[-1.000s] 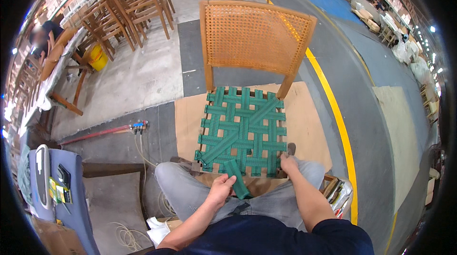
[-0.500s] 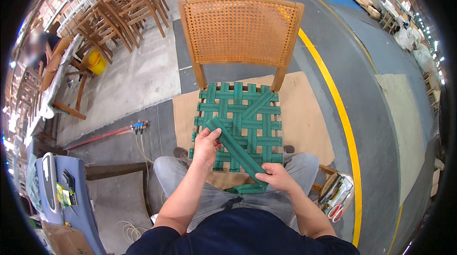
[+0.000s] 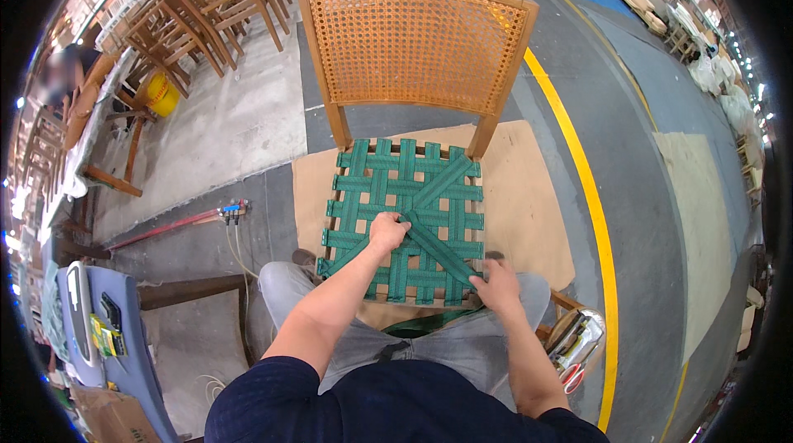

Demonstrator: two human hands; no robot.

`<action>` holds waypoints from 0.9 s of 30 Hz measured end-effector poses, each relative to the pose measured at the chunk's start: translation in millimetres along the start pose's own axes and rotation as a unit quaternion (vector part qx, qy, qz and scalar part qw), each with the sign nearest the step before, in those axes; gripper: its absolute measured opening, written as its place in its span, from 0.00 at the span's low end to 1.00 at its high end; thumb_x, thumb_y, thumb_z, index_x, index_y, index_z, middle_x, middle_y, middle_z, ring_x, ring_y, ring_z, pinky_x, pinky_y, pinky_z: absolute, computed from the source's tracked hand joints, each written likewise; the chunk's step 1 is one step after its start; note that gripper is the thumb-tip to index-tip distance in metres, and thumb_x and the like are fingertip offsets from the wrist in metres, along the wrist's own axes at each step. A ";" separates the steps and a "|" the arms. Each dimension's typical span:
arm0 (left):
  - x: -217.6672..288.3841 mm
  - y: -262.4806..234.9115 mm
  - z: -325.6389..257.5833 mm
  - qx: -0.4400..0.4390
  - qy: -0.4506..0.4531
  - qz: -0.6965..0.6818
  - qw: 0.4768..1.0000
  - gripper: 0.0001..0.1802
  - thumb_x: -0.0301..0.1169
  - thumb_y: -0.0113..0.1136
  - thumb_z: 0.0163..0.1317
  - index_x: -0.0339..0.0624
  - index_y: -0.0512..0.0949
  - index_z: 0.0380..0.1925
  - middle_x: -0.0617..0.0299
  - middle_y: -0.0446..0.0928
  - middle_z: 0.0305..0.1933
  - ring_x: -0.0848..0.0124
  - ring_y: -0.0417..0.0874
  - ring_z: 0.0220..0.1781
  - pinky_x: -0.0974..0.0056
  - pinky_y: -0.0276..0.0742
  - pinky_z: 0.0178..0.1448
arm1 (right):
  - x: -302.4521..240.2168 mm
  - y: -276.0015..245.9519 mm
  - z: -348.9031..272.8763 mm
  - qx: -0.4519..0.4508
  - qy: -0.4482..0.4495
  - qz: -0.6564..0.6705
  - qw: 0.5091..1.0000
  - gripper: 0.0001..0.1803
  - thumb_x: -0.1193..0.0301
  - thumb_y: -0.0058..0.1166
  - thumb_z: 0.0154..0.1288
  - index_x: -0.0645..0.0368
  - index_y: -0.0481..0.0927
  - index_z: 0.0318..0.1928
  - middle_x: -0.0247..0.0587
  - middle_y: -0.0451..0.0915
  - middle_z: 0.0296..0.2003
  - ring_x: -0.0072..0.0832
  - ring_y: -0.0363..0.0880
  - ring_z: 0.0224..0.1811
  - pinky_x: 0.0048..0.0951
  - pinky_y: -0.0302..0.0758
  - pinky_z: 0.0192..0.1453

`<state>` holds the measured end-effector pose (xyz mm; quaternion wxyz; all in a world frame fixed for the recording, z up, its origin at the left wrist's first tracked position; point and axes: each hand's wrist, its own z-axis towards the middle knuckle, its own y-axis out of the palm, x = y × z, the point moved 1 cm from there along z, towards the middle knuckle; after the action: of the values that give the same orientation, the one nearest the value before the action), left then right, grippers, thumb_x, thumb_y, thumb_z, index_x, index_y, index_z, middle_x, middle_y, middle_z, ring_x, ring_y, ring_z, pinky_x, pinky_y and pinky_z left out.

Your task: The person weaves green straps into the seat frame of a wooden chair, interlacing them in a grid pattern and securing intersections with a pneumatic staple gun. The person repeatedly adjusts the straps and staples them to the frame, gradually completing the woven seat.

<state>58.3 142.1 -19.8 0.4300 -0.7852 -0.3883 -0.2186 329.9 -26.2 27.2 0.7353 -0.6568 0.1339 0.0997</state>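
Note:
A wooden chair with a woven cane back [image 3: 417, 46] stands before me, its seat crossed by interlaced green webbing [image 3: 396, 273]. One diagonal strap [image 3: 442, 178] runs from the far right corner toward the near left. My left hand [image 3: 388, 232] is closed on the end of a loose green webbing strap [image 3: 438, 249] at the middle of the seat, over that diagonal. The strap slants to the near right corner, where my right hand [image 3: 498, 286] pinches it between thumb and fingers. Its slack tail [image 3: 429, 324] hangs between the seat front and my lap.
Cardboard [image 3: 529, 195] lies under the chair. Scissors [image 3: 572, 375] and hand tools rest on a small stool at my right. A blue padded surface [image 3: 136, 360] with tools stands at my left, near an air hose fitting [image 3: 235, 210]. A person [image 3: 70, 71] sits far left.
Both hands have shifted with the loose strap: the left inward to the seat's middle, the right to the near right corner. The strap now lies lower across the webbing.

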 end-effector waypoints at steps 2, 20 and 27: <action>-11.8 -1.0 -2.1 0.050 0.021 0.031 0.998 0.21 0.42 0.74 0.61 0.37 0.89 0.47 0.48 0.90 0.43 0.52 0.92 0.43 0.52 0.86 0.53 | -31.2 10.6 22.0 -0.039 0.037 0.159 0.986 0.21 0.62 0.66 0.73 0.62 0.85 0.58 0.53 0.89 0.39 0.38 0.90 0.39 0.39 0.83 0.46; 60.4 -32.5 46.6 -0.120 -0.058 0.236 0.962 0.13 0.30 0.57 0.69 0.37 0.88 0.31 0.55 0.90 0.31 0.64 0.91 0.30 0.59 0.87 0.38 | -121.8 137.0 141.7 -0.192 0.461 0.857 0.131 0.43 0.26 0.50 0.70 0.60 0.72 0.39 0.27 0.72 0.28 0.18 0.69 0.23 0.21 0.67 0.22; 27.5 -39.5 83.3 -0.230 -0.172 0.124 0.950 0.17 0.30 0.47 0.74 0.43 0.78 0.24 0.64 0.78 0.23 0.68 0.76 0.21 0.56 0.79 0.28 | -129.8 145.3 136.7 -0.264 0.437 0.849 0.138 0.46 0.23 0.48 0.69 0.62 0.74 0.42 0.26 0.73 0.29 0.17 0.70 0.24 0.20 0.70 0.23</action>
<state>44.1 237.1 -25.8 0.1885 -0.9303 -0.2955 -0.1086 169.5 130.4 -52.8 -0.2147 -0.2147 0.8709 0.3864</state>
